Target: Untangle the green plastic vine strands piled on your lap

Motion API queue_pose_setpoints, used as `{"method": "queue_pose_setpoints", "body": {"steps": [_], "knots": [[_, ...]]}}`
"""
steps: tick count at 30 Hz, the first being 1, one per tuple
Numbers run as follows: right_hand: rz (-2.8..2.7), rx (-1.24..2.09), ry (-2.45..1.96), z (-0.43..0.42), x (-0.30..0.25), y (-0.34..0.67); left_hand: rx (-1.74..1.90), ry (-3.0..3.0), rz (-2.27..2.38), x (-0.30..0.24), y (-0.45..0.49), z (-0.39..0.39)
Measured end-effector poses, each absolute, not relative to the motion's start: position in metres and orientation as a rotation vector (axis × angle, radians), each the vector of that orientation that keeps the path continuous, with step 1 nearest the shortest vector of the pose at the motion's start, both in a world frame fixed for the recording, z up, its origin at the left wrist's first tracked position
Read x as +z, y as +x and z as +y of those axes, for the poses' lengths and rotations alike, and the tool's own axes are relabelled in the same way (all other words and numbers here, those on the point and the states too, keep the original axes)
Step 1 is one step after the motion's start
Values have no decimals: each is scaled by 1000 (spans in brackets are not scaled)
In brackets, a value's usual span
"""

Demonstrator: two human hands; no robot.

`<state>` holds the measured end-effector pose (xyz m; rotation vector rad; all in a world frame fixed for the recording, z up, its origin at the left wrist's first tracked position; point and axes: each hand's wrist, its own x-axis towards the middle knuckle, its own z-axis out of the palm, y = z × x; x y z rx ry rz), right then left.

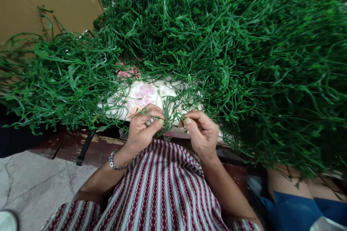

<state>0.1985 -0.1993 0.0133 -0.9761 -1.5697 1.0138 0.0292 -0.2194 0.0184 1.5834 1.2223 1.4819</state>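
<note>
Thumb and forefinger of my left hand pinch thin green plastic-looking stems near the front edge of a pale flowered cloth. Just to the right, my right hand pinches the tip of a green stem between thumb and bent forefinger. A short gap separates the two hands, and loose strands lie between them. Beyond the cloth rises a large heap of green stems with small forked ends. A smaller pile lies to the left.
A cardboard box stands at the back left. The worn dark red wooden edge runs along the front, with a black strap over it. Another person's knees and blue clothing are at the lower right. Tiled floor shows lower left.
</note>
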Motion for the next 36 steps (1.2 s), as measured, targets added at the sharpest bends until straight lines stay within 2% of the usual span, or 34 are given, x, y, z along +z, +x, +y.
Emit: {"method": "queue_pose_setpoints", "body": {"steps": [5, 11, 14, 22, 26, 29, 32, 36], "knots": [[-1664, 1103, -907, -198, 12, 203, 1610, 1308, 1188, 15, 30, -214], [-1815, 978, -816, -199, 13, 202, 1463, 957, 1129, 18, 35, -215], [-1784, 1018, -858, -202, 10, 199, 1428, 886, 1150, 16, 38, -216], [-1264, 1422, -1041, -211, -1, 186, 1560, 1460, 1397, 7, 36, -221], [-1214, 1473, -1041, -211, 3, 182, 1765, 2063, 1559, 11, 35, -231], [-1216, 1445, -1039, -210, 4, 181, 1623, 2365, 1659, 12, 36, -234], [-1234, 1449, -1027, -211, 1, 180, 1431, 2303, 1795, 11, 36, -233], [-1410, 1378, -1018, -213, -2, 184, 1424, 2048, 1676, 14, 30, -231]]}}
